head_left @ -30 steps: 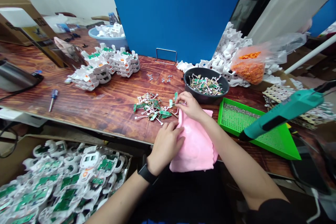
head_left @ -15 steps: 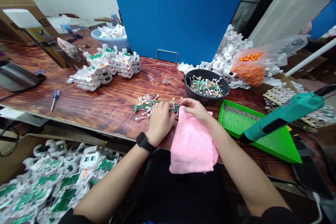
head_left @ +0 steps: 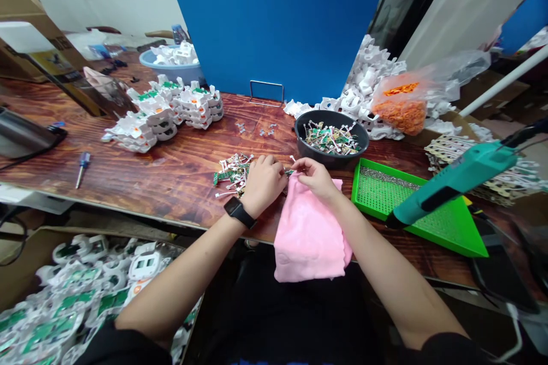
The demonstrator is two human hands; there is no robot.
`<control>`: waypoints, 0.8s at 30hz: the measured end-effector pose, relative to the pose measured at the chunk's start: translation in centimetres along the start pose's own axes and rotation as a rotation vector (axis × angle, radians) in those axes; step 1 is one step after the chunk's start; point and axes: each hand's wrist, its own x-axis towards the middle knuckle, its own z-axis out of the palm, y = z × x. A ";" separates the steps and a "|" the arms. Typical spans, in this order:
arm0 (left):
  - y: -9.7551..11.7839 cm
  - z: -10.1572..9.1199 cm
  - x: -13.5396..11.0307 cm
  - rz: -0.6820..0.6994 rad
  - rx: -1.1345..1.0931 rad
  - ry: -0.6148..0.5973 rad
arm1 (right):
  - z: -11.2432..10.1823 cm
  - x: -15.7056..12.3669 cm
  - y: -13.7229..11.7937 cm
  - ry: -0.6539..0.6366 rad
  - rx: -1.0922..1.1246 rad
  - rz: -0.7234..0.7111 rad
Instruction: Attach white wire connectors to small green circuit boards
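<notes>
A pink cloth (head_left: 310,234) drapes over the table's front edge, its upper corner pinched in my right hand (head_left: 317,180). My left hand (head_left: 266,182), with a black watch at the wrist, has its fingers curled close to the right fingertips. A bit of green circuit board shows in the gap between both hands, but the left fingers hide what they grip. Just left of that hand lies a loose pile of small circuit boards with white connectors (head_left: 233,174). Beyond my right hand stands a dark bowl (head_left: 331,158) filled with similar boards.
On the right, a green tray (head_left: 454,239) of small metal parts sits beneath a teal electric screwdriver (head_left: 454,185). White housings (head_left: 165,111) are stacked at left, near a screwdriver (head_left: 83,168). A box of assembled housings (head_left: 85,296) is at lower left. A blue panel (head_left: 274,23) rises behind.
My left hand has shifted slightly right, closing in on the right hand, and covers more of the boards between them. My right hand still pinches the cloth. The whole view has turned slightly.
</notes>
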 end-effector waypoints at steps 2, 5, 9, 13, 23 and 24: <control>0.4 -0.2 0.0 -0.032 -0.032 0.079 | -0.1 0.0 0.1 0.003 -0.075 -0.016; 0.6 -0.4 0.0 -0.185 -0.367 0.191 | -0.3 0.0 -0.4 0.099 -0.275 -0.089; 0.7 -1.1 -0.6 -0.462 -1.110 0.231 | 0.5 -0.7 -2.7 0.135 -0.292 -0.170; 1.8 -2.4 -2.5 -0.571 -1.560 0.248 | 2.4 -2.8 -5.0 0.065 -0.117 -0.131; 2.7 -4.7 -6.6 -0.279 -1.195 0.104 | 1.6 -8.2 -7.8 0.033 -0.533 -0.406; 2.6 -4.8 -6.9 -0.217 -1.091 0.107 | 1.4 -8.6 -8.0 0.026 -0.577 -0.440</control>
